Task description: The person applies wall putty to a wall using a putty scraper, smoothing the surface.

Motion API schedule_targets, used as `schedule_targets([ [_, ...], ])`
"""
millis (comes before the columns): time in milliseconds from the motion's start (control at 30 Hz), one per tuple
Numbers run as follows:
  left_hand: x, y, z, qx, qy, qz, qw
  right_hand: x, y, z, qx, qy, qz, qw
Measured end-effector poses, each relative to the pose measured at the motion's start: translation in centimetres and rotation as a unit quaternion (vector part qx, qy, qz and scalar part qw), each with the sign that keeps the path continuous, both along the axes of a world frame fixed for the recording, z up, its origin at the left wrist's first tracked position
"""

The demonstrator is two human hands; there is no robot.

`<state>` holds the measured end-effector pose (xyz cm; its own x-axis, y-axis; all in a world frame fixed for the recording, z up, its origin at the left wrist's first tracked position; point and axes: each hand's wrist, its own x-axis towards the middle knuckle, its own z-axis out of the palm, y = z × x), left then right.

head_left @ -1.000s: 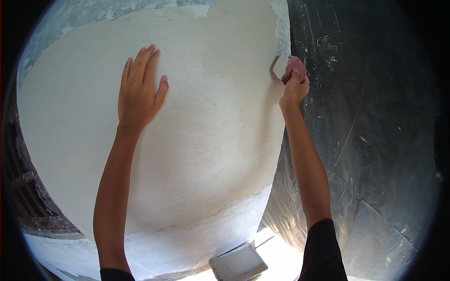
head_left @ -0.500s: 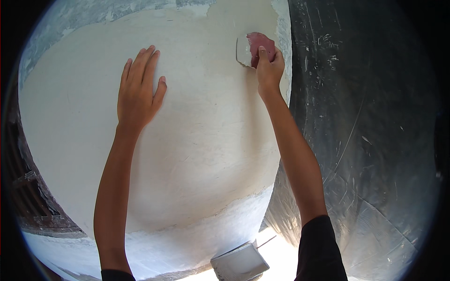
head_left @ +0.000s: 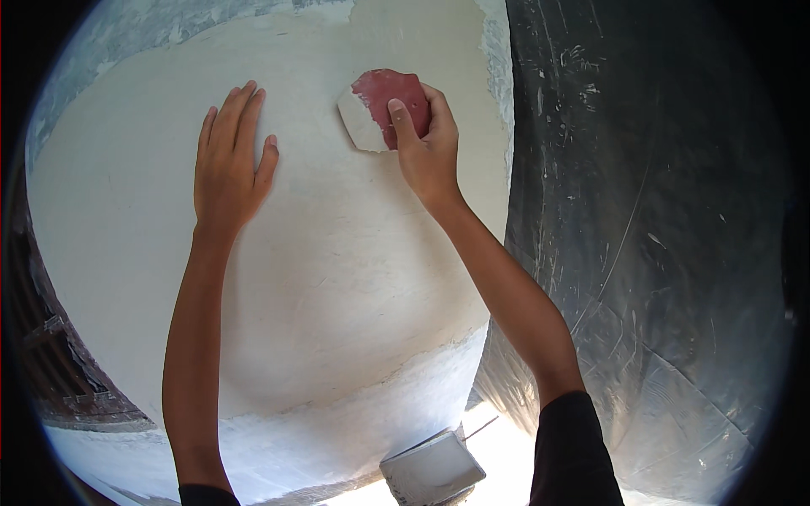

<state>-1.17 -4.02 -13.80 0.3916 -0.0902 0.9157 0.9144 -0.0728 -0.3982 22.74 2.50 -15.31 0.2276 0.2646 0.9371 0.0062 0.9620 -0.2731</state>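
A broad, pale plastered surface (head_left: 312,219) fills the middle of the view, smooth cream with a few fine marks. My right hand (head_left: 432,148) grips a flat maroon putty spreader (head_left: 384,97), thumb on its face and fingers behind. White filler coats the spreader's left part, and that edge is at or very close to the surface. To the left, my left hand (head_left: 232,160) lies flat against the plaster, holding nothing, its fingers stretched upward and the thumb apart.
Dark plastic sheeting (head_left: 650,211), spattered with white, hangs along the right side. A whitish, plaster-smeared tray or container (head_left: 434,465) is at the bottom. Rougher bluish-white patches border the plaster at top and bottom. A dark slatted opening (head_left: 63,363) shows at the left edge.
My right hand has brought the spreader left and slightly down across the plaster, turning more of its face into view. My left hand stays flat, shifting slightly left in the picture.
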Motion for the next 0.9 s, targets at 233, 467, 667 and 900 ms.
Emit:
schedule_targets([
  [233,-0.6,0.4,-0.2,-0.01,-0.007,0.009,1.0,4.8,2.7,-1.1,-0.121,0.127,0.084,0.981],
  [467,0.6,0.4,0.1,0.022,-0.003,0.026,0.999,16.7,8.7,-5.1,-0.124,0.372,-0.089,0.916],
  [667,0.2,0.4,-0.1,0.019,-0.004,0.036,0.999,7.3,2.1,-1.8,-0.068,0.179,0.037,0.981],
  [900,0.3,0.3,0.1,-0.005,0.004,0.009,1.0,1.8,1.6,-1.1,0.027,-0.02,-0.076,0.997],
])
